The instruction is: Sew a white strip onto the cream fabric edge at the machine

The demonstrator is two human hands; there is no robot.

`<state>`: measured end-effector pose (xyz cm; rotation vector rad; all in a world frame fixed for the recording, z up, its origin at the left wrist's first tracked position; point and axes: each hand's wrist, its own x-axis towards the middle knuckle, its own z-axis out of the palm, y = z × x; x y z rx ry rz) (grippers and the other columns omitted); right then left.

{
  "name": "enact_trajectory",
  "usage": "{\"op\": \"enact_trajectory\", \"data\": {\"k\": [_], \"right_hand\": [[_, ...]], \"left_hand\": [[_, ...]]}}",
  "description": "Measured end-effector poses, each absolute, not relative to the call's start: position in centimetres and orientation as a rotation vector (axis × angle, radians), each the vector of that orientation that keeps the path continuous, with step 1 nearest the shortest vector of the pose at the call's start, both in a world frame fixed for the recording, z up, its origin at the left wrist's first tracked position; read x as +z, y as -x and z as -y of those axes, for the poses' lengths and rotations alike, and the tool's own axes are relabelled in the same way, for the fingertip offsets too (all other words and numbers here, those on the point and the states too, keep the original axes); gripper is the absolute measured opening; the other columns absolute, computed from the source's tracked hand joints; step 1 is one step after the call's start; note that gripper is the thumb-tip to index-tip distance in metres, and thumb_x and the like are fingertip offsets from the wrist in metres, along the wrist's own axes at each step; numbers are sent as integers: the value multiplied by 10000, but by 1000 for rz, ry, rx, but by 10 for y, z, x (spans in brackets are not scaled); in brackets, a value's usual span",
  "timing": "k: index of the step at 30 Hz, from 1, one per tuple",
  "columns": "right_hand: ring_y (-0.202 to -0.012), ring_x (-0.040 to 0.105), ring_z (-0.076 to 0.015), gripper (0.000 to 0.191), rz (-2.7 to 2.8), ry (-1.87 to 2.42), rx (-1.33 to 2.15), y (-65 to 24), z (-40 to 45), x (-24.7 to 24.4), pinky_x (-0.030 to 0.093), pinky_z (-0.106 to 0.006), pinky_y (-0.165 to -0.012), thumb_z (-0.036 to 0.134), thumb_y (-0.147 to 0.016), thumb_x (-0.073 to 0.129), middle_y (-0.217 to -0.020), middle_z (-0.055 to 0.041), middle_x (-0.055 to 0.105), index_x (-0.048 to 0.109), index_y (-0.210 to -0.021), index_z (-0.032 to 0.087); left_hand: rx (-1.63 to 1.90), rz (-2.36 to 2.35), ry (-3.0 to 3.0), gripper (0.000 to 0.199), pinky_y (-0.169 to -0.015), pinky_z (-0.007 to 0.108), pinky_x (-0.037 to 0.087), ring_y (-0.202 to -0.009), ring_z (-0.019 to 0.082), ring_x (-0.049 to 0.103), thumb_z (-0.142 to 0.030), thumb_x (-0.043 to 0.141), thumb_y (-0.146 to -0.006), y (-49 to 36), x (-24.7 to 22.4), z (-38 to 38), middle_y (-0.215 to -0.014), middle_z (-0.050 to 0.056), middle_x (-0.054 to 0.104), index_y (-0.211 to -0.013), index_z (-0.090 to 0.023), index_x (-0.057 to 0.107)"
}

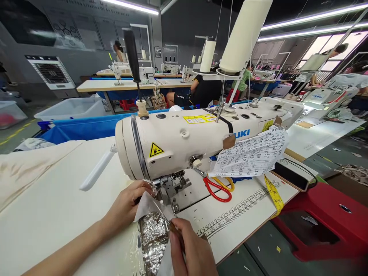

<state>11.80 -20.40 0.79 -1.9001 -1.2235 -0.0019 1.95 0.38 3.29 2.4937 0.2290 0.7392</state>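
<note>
A cream sewing machine spans the middle of the view. My left hand is beside its needle area, fingers curled on the edge of a thin white fabric. Just to the right and lower, my right hand pinches a slim metal tool, its tip near the fabric and presser foot. Part of the fabric hangs below, beside a shiny taped plate. The exact contact of the fingertips under the machine head is hidden.
Red-handled scissors lie right of the needle area, near a yellow tape measure and handwritten sheets. Cream cloth lies at the left. A red stool stands at the right. Other people sit at machines behind.
</note>
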Motion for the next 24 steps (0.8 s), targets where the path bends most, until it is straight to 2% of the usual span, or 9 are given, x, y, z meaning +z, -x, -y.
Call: {"op": "enact_trajectory", "data": {"k": [4, 8, 17, 24], "right_hand": [[-656, 713, -165, 317, 1308, 1860, -193, -126, 194, 1, 494, -223, -544, 310, -1044, 318, -865, -55, 747, 575, -1189, 196], [-661, 700, -170, 333, 1337, 1846, -284, -121, 185, -3, 490, -236, -553, 260, -1030, 287, -847, -60, 733, 583, -1163, 184], [-605, 660, -163, 345, 1369, 1883, -286, -122, 176, 1, 436, -241, -505, 241, -1030, 254, -796, -46, 699, 578, -1140, 191], [-605, 658, -168, 351, 1325, 1877, -333, -121, 171, -6, 431, -257, -514, 229, -1023, 268, -775, -52, 697, 599, -1131, 185]], "left_hand": [[679, -236, -2490, 217, -693, 226, 521, -807, 159, 655, -321, 522, -988, -18, 34, -5, -895, 35, 698, -912, -232, 705], [725, -226, -2465, 223, -673, 221, 512, -772, 153, 643, -329, 525, -986, -19, 30, -6, -856, 30, 689, -886, -229, 696], [776, -258, -2499, 124, -724, 246, 485, -865, 170, 635, -293, 522, -976, -17, 11, -9, -961, 31, 684, -976, -242, 635], [747, -312, -2574, 123, -668, 262, 470, -788, 171, 602, -313, 511, -968, -18, 12, -5, -902, 34, 660, -956, -226, 597]]}}
